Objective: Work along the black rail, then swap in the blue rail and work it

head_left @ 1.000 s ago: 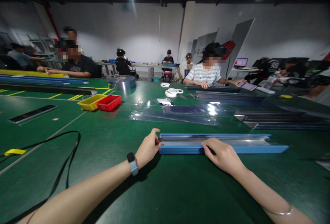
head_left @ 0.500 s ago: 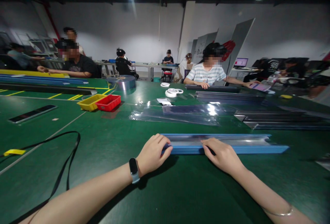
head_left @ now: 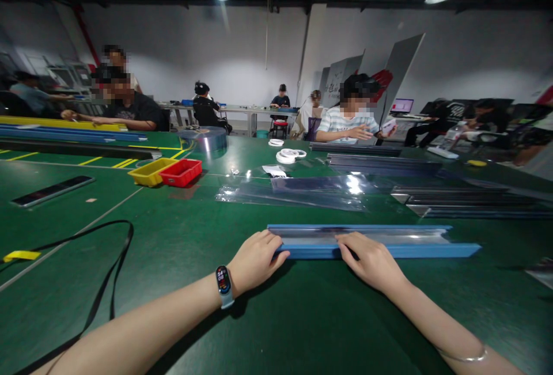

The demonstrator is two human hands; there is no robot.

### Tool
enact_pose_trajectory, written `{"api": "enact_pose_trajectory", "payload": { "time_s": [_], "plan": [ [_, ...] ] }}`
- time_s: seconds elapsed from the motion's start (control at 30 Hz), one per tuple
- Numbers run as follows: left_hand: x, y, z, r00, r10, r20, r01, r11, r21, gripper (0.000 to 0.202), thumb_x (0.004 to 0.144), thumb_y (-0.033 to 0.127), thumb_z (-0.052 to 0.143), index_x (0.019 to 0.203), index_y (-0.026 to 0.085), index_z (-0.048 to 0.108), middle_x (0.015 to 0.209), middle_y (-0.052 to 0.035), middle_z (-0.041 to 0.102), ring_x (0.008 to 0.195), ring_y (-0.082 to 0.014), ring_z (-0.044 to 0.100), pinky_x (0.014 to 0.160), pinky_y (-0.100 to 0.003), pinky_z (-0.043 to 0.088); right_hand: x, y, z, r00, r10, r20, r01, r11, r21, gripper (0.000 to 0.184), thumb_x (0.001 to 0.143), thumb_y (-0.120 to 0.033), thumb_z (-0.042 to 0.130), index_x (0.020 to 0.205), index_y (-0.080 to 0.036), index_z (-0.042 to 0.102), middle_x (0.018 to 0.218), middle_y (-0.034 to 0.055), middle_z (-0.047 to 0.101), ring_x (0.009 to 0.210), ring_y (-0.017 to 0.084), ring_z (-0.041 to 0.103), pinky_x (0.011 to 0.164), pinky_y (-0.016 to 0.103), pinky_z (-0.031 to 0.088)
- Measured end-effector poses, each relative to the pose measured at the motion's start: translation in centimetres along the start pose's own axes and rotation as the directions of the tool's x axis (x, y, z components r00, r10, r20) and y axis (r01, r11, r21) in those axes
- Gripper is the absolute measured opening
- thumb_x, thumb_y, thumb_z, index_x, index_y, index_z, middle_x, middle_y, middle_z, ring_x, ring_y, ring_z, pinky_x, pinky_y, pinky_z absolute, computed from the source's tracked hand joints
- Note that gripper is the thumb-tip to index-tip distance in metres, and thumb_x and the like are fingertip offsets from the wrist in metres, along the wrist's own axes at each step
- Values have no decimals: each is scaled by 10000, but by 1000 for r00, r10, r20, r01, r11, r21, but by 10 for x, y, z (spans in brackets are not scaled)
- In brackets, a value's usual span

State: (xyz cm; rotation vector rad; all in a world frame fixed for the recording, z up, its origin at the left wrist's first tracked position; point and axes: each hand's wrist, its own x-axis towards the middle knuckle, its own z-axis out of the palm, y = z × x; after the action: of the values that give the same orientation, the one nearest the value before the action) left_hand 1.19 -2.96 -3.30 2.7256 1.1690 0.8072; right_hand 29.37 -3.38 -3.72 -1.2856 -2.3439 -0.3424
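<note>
A blue channel-shaped profile point(head_left: 427, 250) lies lengthwise on the green table, its silvery inside facing up. Around its left end, my left hand point(head_left: 254, 257) is closed, thumb on the near wall and fingers over the end. My right hand point(head_left: 370, 257) grips the near wall around the middle of the profile, with fingertips reaching into the channel and the thumb in front. Just beyond the profile lie clear plastic strips point(head_left: 294, 195).
Dark profiles point(head_left: 466, 197) lie at the right. A yellow bin point(head_left: 151, 173), a red bin point(head_left: 182, 173), white tape rolls point(head_left: 287, 156) and a phone point(head_left: 54, 190) are on the table point(head_left: 173, 237). A black strap point(head_left: 118, 265) curves at the left. A person point(head_left: 348, 118) sits opposite.
My hands and the blue profile stay nearly in place; the fingers of my left hand shift slightly. My watch screen has lit up. The person opposite has drawn a hand inward with a pale item.
</note>
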Motion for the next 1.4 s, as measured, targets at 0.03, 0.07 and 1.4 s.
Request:
{"api": "enact_pose_trajectory", "payload": {
  "time_s": [0.03, 0.07, 1.4],
  "plan": [
    [0, 0, 0, 1000, -1, 1, 1, 1000, 7, 164, 836, 314, 420, 842, 185, 520, 844, -54, 579, 865, -196, 510, 796, -344, 383, 0, 0, 0, 1000, 7, -4, -7, 1000, -5, 215, 822, -258, 394, 932, -210, 572, 935, 43, 626, 859, 172, 569, 754, 303, 446],
    [0, 0, 1, 1000, -2, 2, 2, 1000, 13, 164, 836, 314, 419, 842, 184, 520, 842, -55, 580, 861, -196, 512, 795, -345, 384, 0, 0, 0, 1000, 18, -11, -18, 1000, -14, 214, 819, -266, 402, 937, -206, 570, 934, 46, 626, 855, 174, 571, 755, 305, 445],
    [1, -2, 0, 1000, -18, -21, 19, 1000, 9, 231, 816, 336, 466, 968, 184, 548, 956, -40, 594, 947, -182, 493, 852, -336, 386, -3, 5, 7, 986, 156, -54, -162, 978, -130, 257, 812, -359, 420, 784, -204, 623, 907, 38, 651, 853, 190, 582, 776, 305, 415]
  ]
}}
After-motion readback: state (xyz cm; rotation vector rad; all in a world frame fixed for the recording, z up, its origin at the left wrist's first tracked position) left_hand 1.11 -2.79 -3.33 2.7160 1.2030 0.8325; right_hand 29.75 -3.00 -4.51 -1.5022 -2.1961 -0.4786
